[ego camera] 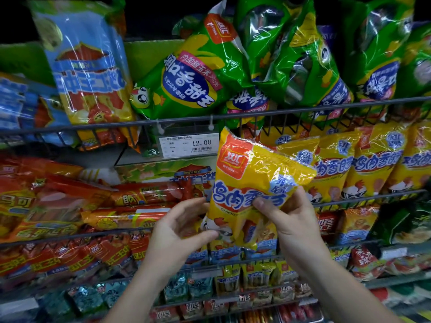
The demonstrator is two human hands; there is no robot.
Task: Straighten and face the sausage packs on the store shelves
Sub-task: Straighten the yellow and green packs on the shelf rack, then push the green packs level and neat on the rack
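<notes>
Both hands hold one yellow sausage pack point(254, 190) off the shelf, label outward — right hand point(291, 220) pinching its middle, left hand point(179, 227) gripping its lower edge — apparently for facing beside the matching yellow row point(363, 166).

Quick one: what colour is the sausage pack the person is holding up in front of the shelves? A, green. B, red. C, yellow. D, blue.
C: the pack is mostly yellow with a red logo at its top corner. The left hand grips its lower left edge and the right hand pinches its right side.
</notes>
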